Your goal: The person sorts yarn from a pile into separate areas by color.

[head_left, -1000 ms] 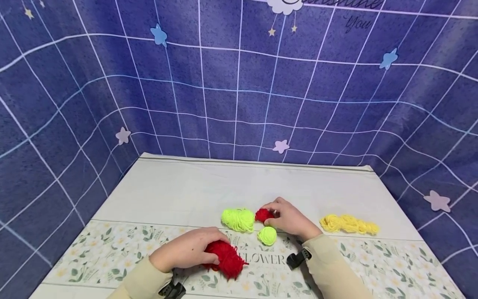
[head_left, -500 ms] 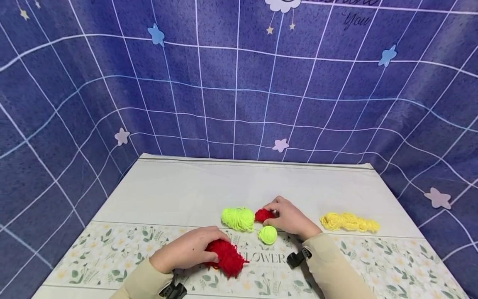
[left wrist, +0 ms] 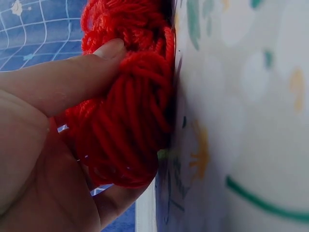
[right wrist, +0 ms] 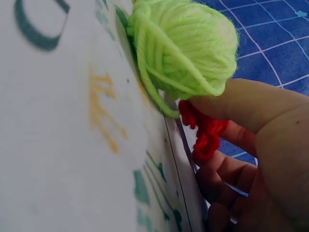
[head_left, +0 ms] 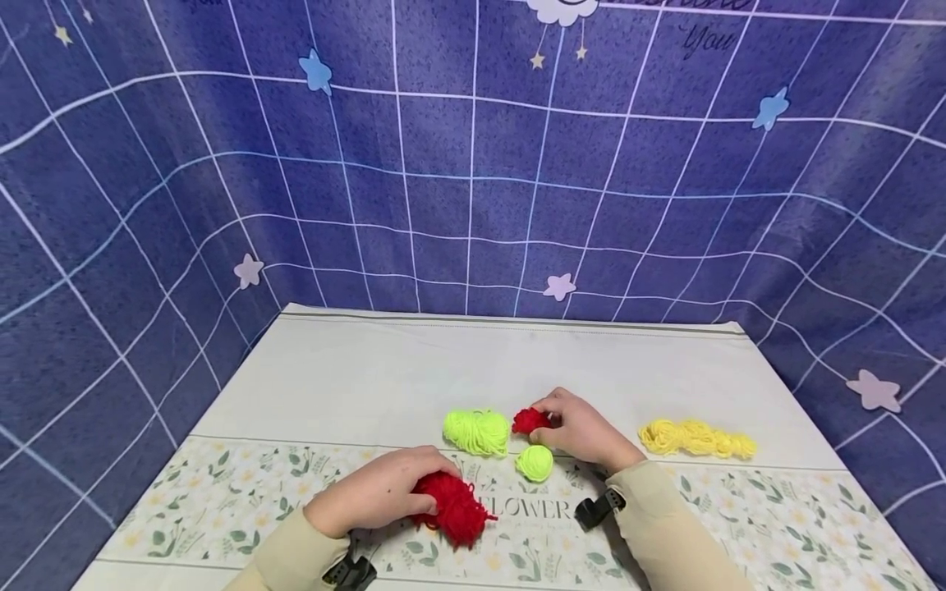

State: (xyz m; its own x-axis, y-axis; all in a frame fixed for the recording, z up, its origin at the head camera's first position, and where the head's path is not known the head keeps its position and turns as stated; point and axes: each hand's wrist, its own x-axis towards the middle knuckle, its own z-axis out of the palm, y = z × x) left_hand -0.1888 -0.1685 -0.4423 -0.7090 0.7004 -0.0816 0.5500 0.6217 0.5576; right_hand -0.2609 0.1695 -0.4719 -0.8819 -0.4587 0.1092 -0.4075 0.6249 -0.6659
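On the tabletop (head_left: 384, 369), the left hand (head_left: 384, 490) grips a looped, fuzzy red yarn bundle (head_left: 460, 510); the right hand (head_left: 584, 431) pinches a smaller red clump (head_left: 528, 421) behind a round lime ball (head_left: 534, 464), all unmoved since earlier.

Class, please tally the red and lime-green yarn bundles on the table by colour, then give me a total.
Red: 2 (large red bundle in the left hand, small red bundle in the right hand)
Lime green: 2 (green skein, small green ball)
Total: 4
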